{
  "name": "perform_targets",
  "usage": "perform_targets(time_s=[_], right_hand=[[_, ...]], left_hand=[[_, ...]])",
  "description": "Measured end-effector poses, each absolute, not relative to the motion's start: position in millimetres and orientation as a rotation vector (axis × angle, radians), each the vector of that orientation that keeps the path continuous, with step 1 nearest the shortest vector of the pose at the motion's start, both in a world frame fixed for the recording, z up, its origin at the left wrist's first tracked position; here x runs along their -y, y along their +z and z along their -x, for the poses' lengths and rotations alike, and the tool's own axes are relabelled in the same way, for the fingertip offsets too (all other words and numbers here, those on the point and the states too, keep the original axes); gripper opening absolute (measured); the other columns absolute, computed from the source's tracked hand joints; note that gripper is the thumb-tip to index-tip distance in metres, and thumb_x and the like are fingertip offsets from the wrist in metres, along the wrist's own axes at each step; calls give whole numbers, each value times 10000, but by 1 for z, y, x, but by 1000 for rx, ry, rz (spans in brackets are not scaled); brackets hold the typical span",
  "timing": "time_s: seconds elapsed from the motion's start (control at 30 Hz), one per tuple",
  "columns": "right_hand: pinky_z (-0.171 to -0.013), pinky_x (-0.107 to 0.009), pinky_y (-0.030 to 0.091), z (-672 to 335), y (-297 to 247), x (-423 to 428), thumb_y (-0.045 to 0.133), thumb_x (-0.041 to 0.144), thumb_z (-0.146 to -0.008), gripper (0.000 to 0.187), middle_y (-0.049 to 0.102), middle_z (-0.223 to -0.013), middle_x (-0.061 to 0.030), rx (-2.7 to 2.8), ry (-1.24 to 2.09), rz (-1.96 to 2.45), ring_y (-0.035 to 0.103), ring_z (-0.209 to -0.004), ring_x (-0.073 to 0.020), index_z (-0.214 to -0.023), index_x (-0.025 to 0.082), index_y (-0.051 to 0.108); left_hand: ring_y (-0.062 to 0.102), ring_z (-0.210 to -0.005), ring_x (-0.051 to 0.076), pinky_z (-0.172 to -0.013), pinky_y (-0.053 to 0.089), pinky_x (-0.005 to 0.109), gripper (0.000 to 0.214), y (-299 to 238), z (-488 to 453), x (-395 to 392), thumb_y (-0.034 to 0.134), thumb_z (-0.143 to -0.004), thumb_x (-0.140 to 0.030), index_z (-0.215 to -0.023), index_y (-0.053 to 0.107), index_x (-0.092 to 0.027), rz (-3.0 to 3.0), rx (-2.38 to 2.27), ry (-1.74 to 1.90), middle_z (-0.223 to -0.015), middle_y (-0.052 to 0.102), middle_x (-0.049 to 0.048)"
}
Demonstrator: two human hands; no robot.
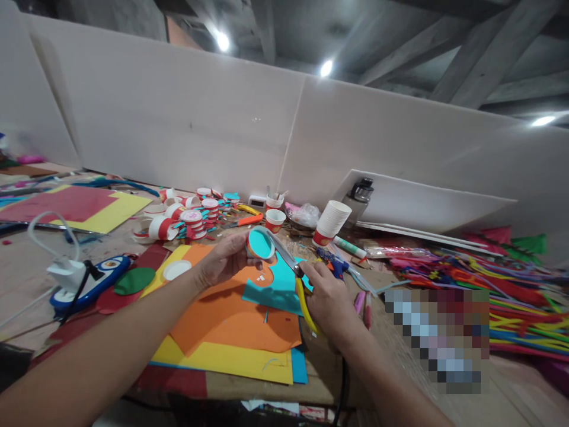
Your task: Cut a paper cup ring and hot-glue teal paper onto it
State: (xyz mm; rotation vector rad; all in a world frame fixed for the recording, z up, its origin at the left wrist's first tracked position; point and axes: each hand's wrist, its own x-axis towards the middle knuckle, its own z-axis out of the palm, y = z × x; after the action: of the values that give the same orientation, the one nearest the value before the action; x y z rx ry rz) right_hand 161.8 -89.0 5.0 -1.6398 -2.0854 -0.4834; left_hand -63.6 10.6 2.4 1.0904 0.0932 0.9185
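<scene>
My left hand (pixel 222 260) is wrapped round a small paper cup (pixel 261 244), tilted so that its turquoise-covered round end faces me. In my right hand (pixel 331 299) is a pair of scissors (pixel 306 305) with yellow handles; the blades point up and left and reach the cup's edge. Whether the blades are parted is hard to see. Beneath both hands lie a cut turquoise sheet (pixel 271 295), orange sheets (pixel 222 320) and a yellow sheet (pixel 249 362). A white disc (pixel 176 270) and a green disc (pixel 134 281) lie left of my left hand.
Decorated red-and-white cup pieces (pixel 193 224) crowd the back left. A cup stack (pixel 332 222) leans near a dark bottle (pixel 358 198). A blue glue gun (pixel 335 264) lies right of the scissors, pipe cleaners (pixel 524 314) farther right. A blue power strip (pixel 95 281) is at left.
</scene>
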Motion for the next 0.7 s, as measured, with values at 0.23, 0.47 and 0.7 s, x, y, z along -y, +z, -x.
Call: perform_targets(time_s=[0.23,0.47,0.7], right_hand=[[-555,-243,363,-163,2,87,530,127,-826,308,649,-884,-59,2088,-419,1677,596,-686,-161,-1092,209,664],[-545,-249,341,-158,6,88,583,247,-852,222,604,-896,-60,2065,-429,1750,559,-663,-161,-1054,204,664],[-558,-244,357,-161,2,88,544,182,-847,240,614,-917,-66,2100,-448,1692,569,-690,-159,-1064,199,647]], left_hand=[[668,-791,173,-651,562,275,435,3,60,-9,762,-760,-403,-1113,648,-175,-1068,-133,1062,-952,691,71],[691,-801,206,-636,551,268,464,2,60,-8,738,-775,-452,-1102,649,-134,-1112,-151,975,-886,702,104],[707,-819,217,-639,549,257,433,0,60,-8,705,-806,-456,-1094,655,-136,-1111,-104,937,-882,719,113]])
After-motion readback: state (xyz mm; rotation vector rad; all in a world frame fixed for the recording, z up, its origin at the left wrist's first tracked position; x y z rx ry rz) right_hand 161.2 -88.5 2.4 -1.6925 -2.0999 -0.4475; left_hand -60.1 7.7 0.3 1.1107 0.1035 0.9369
